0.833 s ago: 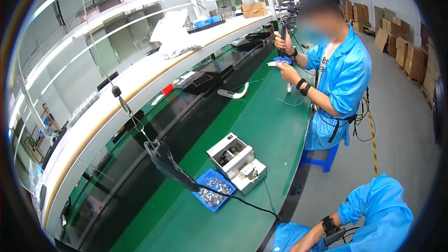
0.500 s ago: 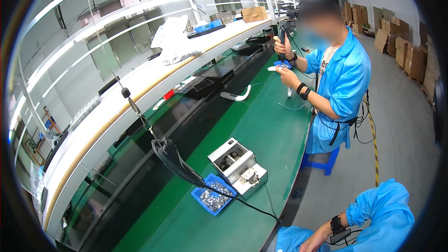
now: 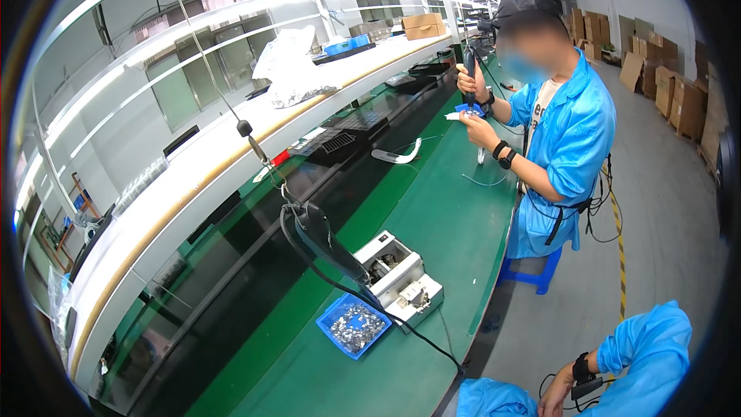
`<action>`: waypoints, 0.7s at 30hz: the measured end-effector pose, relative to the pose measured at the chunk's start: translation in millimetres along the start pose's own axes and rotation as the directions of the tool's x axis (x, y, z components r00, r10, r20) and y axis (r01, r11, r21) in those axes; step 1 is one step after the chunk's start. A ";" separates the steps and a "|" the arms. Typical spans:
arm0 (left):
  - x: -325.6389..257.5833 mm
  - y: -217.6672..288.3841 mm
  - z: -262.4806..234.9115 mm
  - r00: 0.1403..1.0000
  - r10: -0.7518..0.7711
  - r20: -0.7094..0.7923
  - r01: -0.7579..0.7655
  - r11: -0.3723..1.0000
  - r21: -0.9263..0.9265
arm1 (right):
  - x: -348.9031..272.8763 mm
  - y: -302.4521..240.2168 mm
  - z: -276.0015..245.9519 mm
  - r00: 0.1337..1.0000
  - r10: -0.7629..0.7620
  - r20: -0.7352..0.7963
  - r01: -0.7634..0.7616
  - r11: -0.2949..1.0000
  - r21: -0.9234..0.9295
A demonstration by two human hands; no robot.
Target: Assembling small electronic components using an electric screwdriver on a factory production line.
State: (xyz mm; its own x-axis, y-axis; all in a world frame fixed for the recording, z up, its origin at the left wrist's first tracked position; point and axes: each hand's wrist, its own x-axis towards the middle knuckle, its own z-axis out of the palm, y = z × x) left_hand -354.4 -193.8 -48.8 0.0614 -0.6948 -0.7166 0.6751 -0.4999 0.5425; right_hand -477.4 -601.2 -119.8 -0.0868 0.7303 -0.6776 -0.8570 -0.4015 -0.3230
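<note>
My right hand (image 3: 551, 400) hangs low at the lower right, near my blue garment (image 3: 495, 397); a black band (image 3: 584, 371) circles its wrist. The lower edge cuts off its fingers, so its grip does not show. My left hand is out of view. In front of me, a black electric screwdriver (image 3: 328, 238) hangs tilted on a steel cable, no hand on it. Its lower end overlaps a white boxy machine (image 3: 432, 301) with an open top. Beside the machine lies a blue tray (image 3: 327, 320) of small metal parts (image 3: 356, 327).
Across the green bench (image 3: 455, 220), a co-worker (image 3: 571, 131) in blue holds another black screwdriver (image 3: 469, 69) over a small white piece. A curved white part (image 3: 397, 157) lies on the bench. A long shelf (image 3: 193, 185) runs along the left; cartons (image 3: 687, 104) stand at far right.
The hanging screwdriver has swung right, over the machine's near corner. My right hand has shifted slightly right. The co-worker stays nearly still.
</note>
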 end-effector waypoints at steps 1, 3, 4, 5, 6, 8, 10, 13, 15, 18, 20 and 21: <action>-0.2 -1.3 -0.9 1.000 -0.004 0.007 0.004 1.000 0.008 | -1.1 -0.7 3.0 1.000 -0.013 0.002 0.013 1.000 0.023; -1.7 -2.9 -4.4 1.000 -0.018 0.022 0.017 0.999 0.033 | 5.3 6.0 -4.3 1.000 -0.024 -0.008 0.024 1.000 -0.018; -2.5 -3.5 -6.2 0.999 -0.025 0.030 0.024 0.999 0.047 | 7.7 8.6 -6.8 0.999 -0.034 -0.017 0.033 0.998 -0.061; -3.0 -4.8 -7.9 0.999 -0.031 0.035 0.029 0.998 0.057 | 5.4 4.4 -5.9 0.999 -0.033 -0.017 0.032 0.998 -0.062; -3.4 -5.9 -9.8 0.999 -0.036 0.040 0.033 0.997 0.067 | 1.1 -4.2 -2.9 0.999 -0.046 -0.012 0.044 0.990 -0.134; -4.3 -7.5 -14.4 0.997 -0.050 0.052 0.045 0.995 0.090 | -3.3 -16.0 1.0 0.998 -0.061 -0.006 0.059 0.977 -0.204; -5.1 -8.4 -20.3 0.996 -0.066 0.065 0.059 0.992 0.114 | -4.0 -21.6 2.0 0.998 -0.054 0.026 0.059 0.961 -0.269; -14.9 -13.2 -15.2 0.995 -0.070 0.069 0.060 0.990 0.129 | 2.5 -13.8 -3.0 0.990 -0.075 0.123 0.104 0.961 -0.256; -11.0 -15.5 -18.2 0.992 -0.010 0.128 -0.021 0.971 0.238 | 3.1 -13.3 -5.0 0.993 -0.068 0.095 0.093 0.953 -0.288; -16.1 -10.0 -9.0 0.994 0.077 0.079 -0.092 0.974 0.206 | 3.8 -12.2 -5.3 0.998 -0.037 0.044 0.050 0.947 -0.317; -21.0 -4.2 -1.9 0.987 0.159 0.032 -0.162 0.970 0.180 | 2.2 -13.0 -1.4 1.000 -0.007 0.023 0.014 0.948 -0.317; -21.4 -3.3 -1.0 0.980 0.199 0.008 -0.197 0.966 0.168 | -1.0 -14.7 2.9 0.999 0.015 0.038 -0.005 0.968 -0.251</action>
State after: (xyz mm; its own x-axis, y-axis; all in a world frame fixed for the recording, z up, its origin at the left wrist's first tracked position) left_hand -357.2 -176.7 -35.7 0.1888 -0.7842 -0.5911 0.5161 -0.4328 0.7391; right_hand -466.1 -594.4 -112.4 -0.1188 0.7451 -0.6563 -0.7019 -0.5305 -0.4752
